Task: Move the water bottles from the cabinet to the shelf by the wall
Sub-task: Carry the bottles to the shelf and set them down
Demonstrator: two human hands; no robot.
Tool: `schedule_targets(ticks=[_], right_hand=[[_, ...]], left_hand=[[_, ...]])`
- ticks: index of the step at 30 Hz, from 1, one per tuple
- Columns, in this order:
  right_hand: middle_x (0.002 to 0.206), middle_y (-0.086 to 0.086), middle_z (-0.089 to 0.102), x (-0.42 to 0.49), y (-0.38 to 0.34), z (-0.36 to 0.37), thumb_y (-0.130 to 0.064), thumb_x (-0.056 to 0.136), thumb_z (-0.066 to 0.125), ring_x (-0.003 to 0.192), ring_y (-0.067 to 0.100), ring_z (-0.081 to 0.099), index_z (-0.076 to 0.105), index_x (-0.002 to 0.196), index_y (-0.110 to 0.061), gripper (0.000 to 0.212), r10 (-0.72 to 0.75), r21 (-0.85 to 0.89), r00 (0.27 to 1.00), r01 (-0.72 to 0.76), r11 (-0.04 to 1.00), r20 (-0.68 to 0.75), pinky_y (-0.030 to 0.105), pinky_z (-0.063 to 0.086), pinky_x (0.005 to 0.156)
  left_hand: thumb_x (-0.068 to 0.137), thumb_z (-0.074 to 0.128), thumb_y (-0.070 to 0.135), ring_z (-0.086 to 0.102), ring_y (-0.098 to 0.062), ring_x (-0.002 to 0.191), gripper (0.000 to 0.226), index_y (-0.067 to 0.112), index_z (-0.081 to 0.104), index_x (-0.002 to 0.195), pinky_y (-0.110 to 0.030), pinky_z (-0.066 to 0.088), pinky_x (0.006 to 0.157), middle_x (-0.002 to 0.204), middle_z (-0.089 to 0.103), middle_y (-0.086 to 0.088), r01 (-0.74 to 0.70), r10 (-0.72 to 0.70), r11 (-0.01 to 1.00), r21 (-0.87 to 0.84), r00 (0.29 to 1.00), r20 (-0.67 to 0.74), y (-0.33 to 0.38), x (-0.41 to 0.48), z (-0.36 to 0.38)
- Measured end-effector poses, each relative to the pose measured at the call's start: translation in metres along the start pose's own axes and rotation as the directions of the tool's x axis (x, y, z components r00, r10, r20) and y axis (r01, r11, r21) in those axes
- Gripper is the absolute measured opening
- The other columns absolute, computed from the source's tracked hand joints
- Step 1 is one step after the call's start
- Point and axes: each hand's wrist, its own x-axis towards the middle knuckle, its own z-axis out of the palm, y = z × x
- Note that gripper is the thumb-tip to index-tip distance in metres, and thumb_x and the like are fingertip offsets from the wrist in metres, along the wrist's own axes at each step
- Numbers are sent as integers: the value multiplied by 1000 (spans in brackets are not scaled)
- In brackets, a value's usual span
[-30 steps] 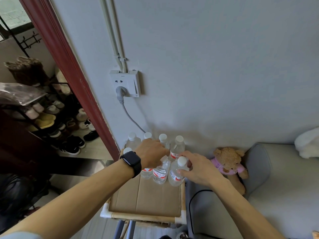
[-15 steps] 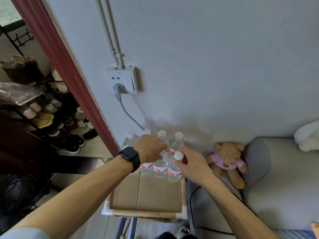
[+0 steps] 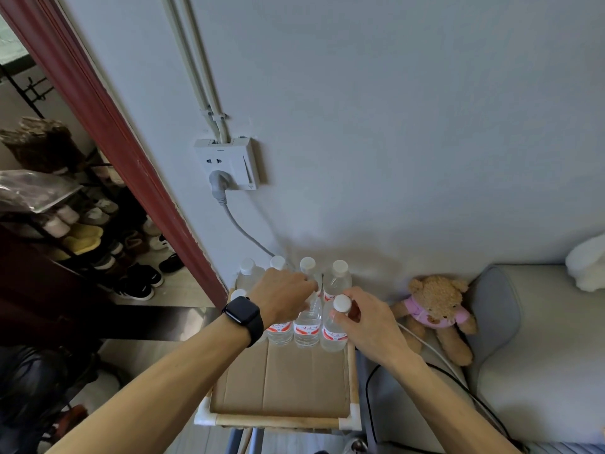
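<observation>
Head view: the left hand (image 3: 281, 296) curls over the top of the middle front bottle (image 3: 307, 329), and the right hand (image 3: 373, 322) pinches the neck of the end bottle (image 3: 334, 332) beside it. Both stand among other water bottles (image 3: 337, 280) under the hands, on the cardboard-lined shelf (image 3: 278, 421).

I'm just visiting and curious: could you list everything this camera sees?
water bottles: eight, clear with white caps, two rows at the shelf's back
shelf: one, wood-framed, cardboard-topped, against wall
socket: one, white, on wall, grey plug in it
teddy bear: one, brown in pink top, right of shelf
sofa: one, grey, far right
shoes: several pairs, mixed colours, rack at left
watch: one, black, left wrist
left hand: over front bottles, grip hidden
right hand: grip round front right bottle neck
</observation>
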Motion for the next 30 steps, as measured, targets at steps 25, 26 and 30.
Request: schedule_targets(ticks=[25, 26, 30], right_hand=[[81, -13, 57, 10, 5, -4, -49, 91, 58, 76, 4, 54, 55, 91, -33, 16, -18, -69, 996, 24, 997, 87, 16, 35, 63], [83, -13, 58, 10, 5, -3, -48, 91, 58, 77, 4, 54, 56, 94, -32, 17, -22, -67, 996, 27, 997, 84, 15, 35, 64], [81, -15, 57, 7, 5, -1, -46, 92, 59, 76, 4, 54, 58, 93, -31, 15, -35, -52, 998, 38, 998, 56, 15, 37, 65]], left_hand=[[98, 54, 37, 61, -20, 106, 38, 31, 51, 135, -32, 46, 70, 126, 61, 7, 18, -17, 998, -62, 1000, 15, 0, -5, -8], [98, 55, 37, 61, -20, 106, 38, 31, 51, 135, -32, 48, 72, 126, 61, 7, 19, -18, 997, -70, 1000, 13, 0, -6, -7], [97, 56, 37, 61, -20, 105, 39, 30, 51, 135, -33, 52, 79, 127, 61, 5, 28, -28, 993, -111, 1000, 5, 0, -6, -5]])
